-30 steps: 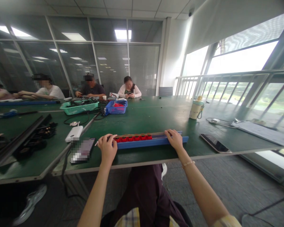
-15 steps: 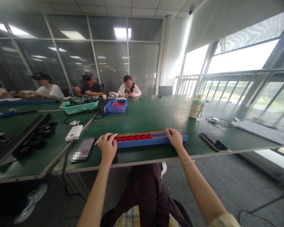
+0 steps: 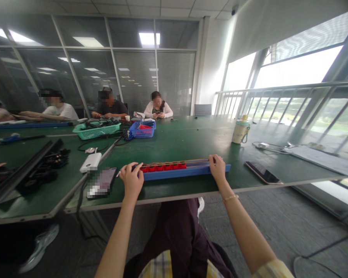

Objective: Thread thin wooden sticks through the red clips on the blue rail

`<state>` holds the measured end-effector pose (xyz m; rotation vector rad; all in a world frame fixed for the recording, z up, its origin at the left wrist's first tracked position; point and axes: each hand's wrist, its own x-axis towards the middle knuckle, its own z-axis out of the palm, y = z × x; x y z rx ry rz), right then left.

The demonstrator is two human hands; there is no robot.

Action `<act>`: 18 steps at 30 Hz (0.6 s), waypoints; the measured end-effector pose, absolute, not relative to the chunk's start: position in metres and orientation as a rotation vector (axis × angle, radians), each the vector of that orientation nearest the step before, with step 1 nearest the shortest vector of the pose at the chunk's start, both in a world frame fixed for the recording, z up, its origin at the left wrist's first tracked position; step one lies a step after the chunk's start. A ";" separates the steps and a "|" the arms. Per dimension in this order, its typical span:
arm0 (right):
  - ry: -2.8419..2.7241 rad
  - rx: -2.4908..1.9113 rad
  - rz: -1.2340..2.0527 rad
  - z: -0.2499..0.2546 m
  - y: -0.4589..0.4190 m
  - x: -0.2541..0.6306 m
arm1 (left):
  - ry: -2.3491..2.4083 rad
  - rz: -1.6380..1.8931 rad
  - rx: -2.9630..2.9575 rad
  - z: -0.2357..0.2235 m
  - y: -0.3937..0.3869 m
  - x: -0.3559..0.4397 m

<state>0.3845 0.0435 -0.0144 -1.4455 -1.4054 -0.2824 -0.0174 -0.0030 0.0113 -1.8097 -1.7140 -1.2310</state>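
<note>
A long blue channel [image 3: 176, 173] lies near the table's front edge, with a row of red pieces [image 3: 163, 167] in its left part. Thin tan strands [image 3: 188, 161], looking like a stretched rubber band, run lengthwise above the red pieces from hand to hand. My left hand [image 3: 132, 178] is closed around the channel's left end, which it hides along with that end of the strands. Toward the right end, my right hand [image 3: 217, 168] is closed with its fingers pinched on the strands over the channel. What lies under its fingertips is hidden.
Left of the channel lie a phone [image 3: 102, 183] and a white power bank [image 3: 91, 162]. A second phone [image 3: 262, 172] and a cream bottle [image 3: 240, 131] stand to the right. Green [image 3: 98, 132] and blue [image 3: 142, 130] baskets sit farther back. Several people sit opposite.
My right hand has moved a little to the right along the channel, and the tan strands now reach farther right. My left hand and the channel stay in place.
</note>
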 end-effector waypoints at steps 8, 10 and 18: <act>-1.282 -1.360 -0.296 -0.013 0.045 0.389 | -1.690 -1.238 -1.804 0.011 -0.002 -0.018; -1.225 -1.378 -0.324 -0.014 0.046 0.392 | -1.692 -1.235 -1.802 0.011 -0.002 -0.018; -1.126 -1.452 -0.368 -0.016 0.045 0.392 | -1.704 -1.231 -1.807 0.012 -0.003 -0.018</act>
